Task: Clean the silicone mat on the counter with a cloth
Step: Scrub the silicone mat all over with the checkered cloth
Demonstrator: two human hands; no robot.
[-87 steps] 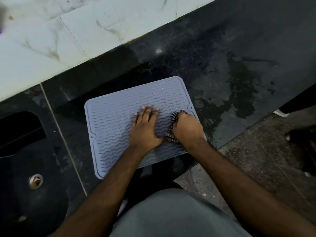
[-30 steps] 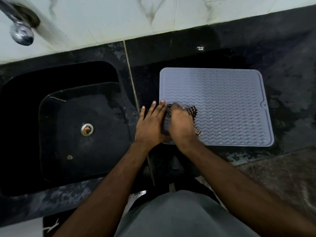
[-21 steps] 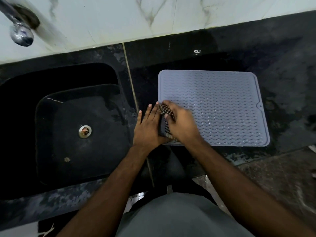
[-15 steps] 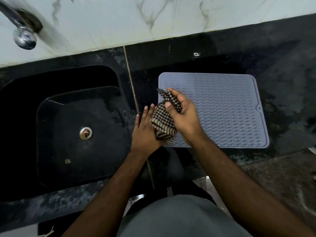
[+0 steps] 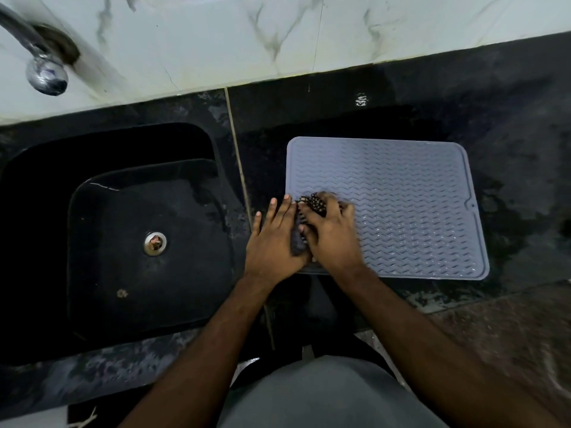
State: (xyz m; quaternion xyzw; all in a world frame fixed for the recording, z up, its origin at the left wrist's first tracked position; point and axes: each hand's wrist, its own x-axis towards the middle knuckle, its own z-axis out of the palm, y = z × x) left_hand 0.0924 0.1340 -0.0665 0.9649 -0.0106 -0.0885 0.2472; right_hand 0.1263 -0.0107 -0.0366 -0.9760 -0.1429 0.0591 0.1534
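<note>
Mat [image 5: 401, 205]: grey, wave-ribbed, one only; lies flat on the black worktop [image 5: 509, 134], just right of the sink.
Mat axis: long side runs left to right, parallel to the tiled wall; small notch with a hole at the middle of its right edge.
Mat rim: raised lip all round; near-left corner hidden under the hands.
Cloth [image 5: 313, 203]: one, dark checked, bunched up; sits on the mat's left part, near the left edge.
Right hand [image 5: 332, 233]: fingers curled over the cloth, gripping it and pressing it down on the mat; slightly blurred.
Left hand [image 5: 273, 239]: fingers straight and laid flat, palm down, over the mat's left edge and the worktop beside it; holds nothing; touches the right hand at the thumb side.
Sink [image 5: 92, 168]: one, black, sunk into the worktop at left; wet sheen on its floor; holds no objects, only a few small specks.
Drain [image 5: 155, 243]: one, metal, round, in the sink floor.
Tap [image 5: 43, 66]: one, metal, spout over the sink's far-left corner, coming out of the wall.
Wall [image 5: 278, 35]: pale marbled tiles behind the worktop.
Worktop surface: wet patches right of the mat.
</note>
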